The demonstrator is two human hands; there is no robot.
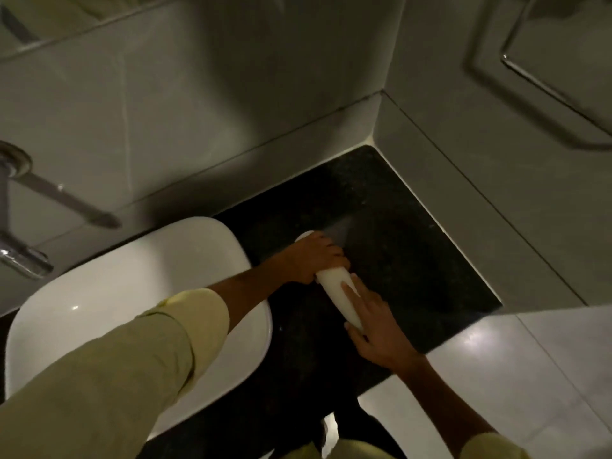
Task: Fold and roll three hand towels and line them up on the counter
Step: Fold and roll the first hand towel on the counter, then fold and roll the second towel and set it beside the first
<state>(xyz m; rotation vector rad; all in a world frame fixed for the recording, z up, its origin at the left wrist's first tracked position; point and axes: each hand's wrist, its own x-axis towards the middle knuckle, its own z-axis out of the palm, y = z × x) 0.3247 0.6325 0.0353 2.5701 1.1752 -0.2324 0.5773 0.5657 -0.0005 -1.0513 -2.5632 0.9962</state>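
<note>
One white rolled hand towel (334,288) lies on the black granite counter (404,246), just right of the sink. My left hand (314,256) is wrapped over its far end, fingers curled around the roll. My right hand (374,329) lies flat on the near end, fingers spread along the roll and the palm pressing down. Only this one towel shows; no other rolls are visible on the counter.
A white basin (109,293) fills the lower left, with a chrome tap (23,260) at the left edge. Grey tiled walls (496,160) close the counter at the back and right. Pale floor tiles (513,376) lie past the counter's front right edge.
</note>
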